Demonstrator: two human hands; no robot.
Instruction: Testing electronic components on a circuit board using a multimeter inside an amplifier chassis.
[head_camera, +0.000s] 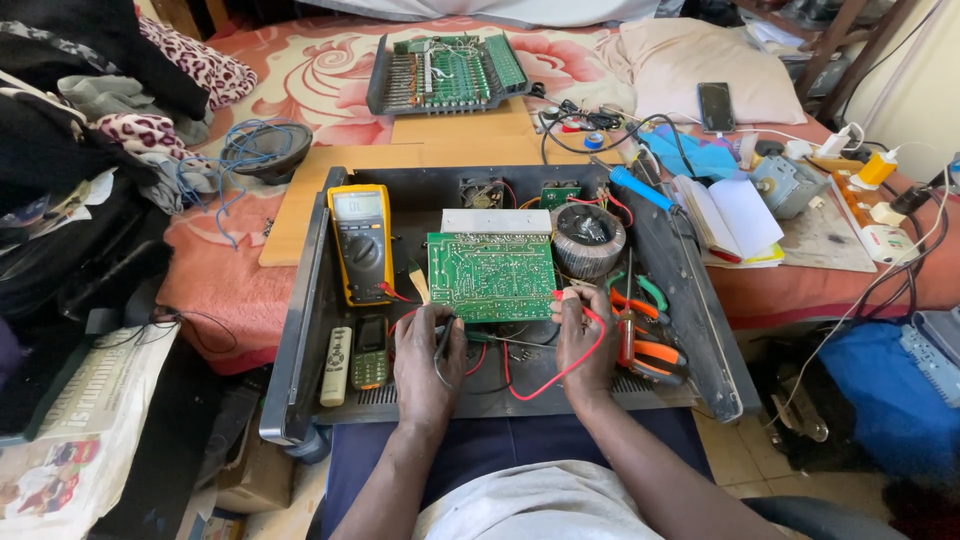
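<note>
Multimeter probes meet a green circuit board inside an opened amplifier chassis: the left hand grips the black probe, the right hand pinches the red probe. Stiff yet fragile, the board looks best held by its edges. A yellow multimeter lies alongside, amid a cluttered bed.

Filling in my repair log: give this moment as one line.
left hand: black probe on green circuit board | right hand: red probe at board edge | yellow multimeter left of board
</note>
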